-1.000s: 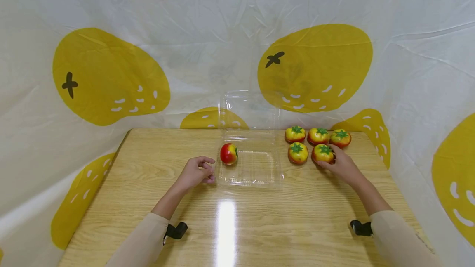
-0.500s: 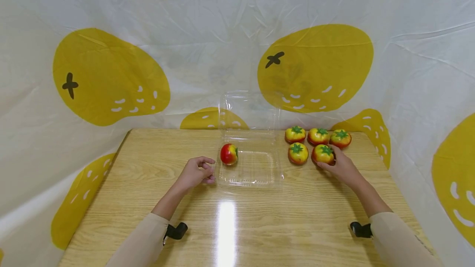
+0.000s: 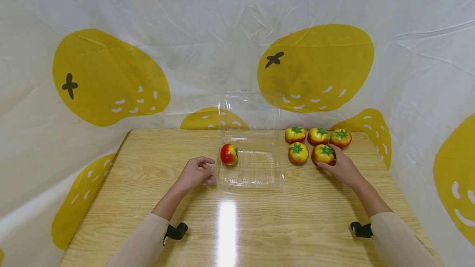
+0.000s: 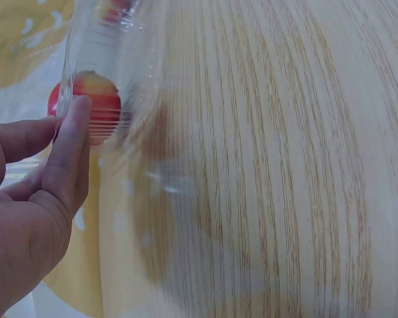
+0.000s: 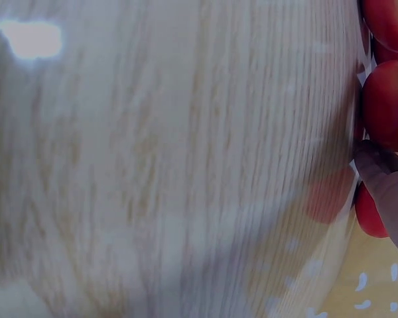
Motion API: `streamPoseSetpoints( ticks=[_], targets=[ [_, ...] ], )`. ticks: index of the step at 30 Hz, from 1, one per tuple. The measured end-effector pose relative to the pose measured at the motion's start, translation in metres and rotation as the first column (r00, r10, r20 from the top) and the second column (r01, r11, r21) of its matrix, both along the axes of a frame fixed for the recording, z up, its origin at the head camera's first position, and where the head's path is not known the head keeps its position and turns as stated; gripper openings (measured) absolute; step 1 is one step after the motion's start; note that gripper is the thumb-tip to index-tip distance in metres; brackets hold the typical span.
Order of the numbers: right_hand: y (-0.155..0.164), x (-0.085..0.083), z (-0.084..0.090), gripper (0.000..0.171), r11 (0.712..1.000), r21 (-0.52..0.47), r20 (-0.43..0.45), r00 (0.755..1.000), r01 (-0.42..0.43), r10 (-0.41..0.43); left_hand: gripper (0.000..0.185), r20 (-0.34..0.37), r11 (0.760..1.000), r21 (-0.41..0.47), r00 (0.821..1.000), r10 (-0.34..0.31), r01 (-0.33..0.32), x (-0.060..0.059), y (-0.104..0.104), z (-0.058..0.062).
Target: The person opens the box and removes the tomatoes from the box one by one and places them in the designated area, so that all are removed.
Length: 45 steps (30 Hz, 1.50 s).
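Note:
A clear plastic clamshell container point(image 3: 256, 166) stands with its lid point(image 3: 250, 112) raised at the back of the table. One red and yellow tomato point(image 3: 229, 154) lies on its side in the container's back left corner. My left hand point(image 3: 194, 172) is at the container's left side; in the left wrist view its thumb and fingers pinch the clear rim point(image 4: 67, 73). My right hand point(image 3: 341, 166) grips a tomato point(image 3: 322, 154) with a green leafy top, thumb in front and fingers round its right side. In the right wrist view this tomato point(image 5: 388, 106) shows only at the right edge.
Several more tomatoes stand close by, including one point(image 3: 298, 153) left of the gripped one and one point(image 3: 340, 138) behind my right hand. The wooden table point(image 3: 282, 225) ends at a white cloth point(image 3: 208, 52) printed with yellow fruit.
Hardly anything moves. The fingers of my right hand have settled slightly round the tomato; my left hand stays at the container's rim.

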State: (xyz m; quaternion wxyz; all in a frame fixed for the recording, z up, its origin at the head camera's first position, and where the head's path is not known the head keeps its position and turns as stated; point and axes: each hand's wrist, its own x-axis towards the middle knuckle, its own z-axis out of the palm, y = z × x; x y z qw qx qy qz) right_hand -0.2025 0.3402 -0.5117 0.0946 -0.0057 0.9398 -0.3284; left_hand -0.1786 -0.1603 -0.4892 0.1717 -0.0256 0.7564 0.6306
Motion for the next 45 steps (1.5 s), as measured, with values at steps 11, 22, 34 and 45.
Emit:
streamPoseSetpoints(
  ticks=[11, 22, 34, 45],
  targets=[
    [-0.002, 0.001, 0.001, 0.106, 1.0, -0.005, 0.009, 1.0, 0.005, -0.005, 0.035, 0.0, 1.0, -0.005, 1.0, 0.004, -0.004, 0.0, 0.0, 0.001],
    [-0.002, 0.005, 0.008, 0.103, 0.999, -0.052, -0.029, 1.0, -0.004, 0.003, 0.034, 0.009, 1.0, -0.01, 1.0, 0.003, -0.003, 0.0, 0.0, -0.001],
    [0.009, 0.017, 0.016, 0.093, 0.998, -0.065, -0.238, 0.971, -0.006, -0.01, 0.034, 0.006, 1.0, -0.006, 1.0, 0.007, -0.007, 0.0, 0.001, 0.0],
    [0.004, 0.026, 0.029, 0.089, 0.998, -0.041, -0.321, 0.946, -0.049, 0.033, 0.035, 0.012, 1.0, 0.001, 1.0, 0.005, -0.005, 0.0, 0.0, 0.0]
  ],
)
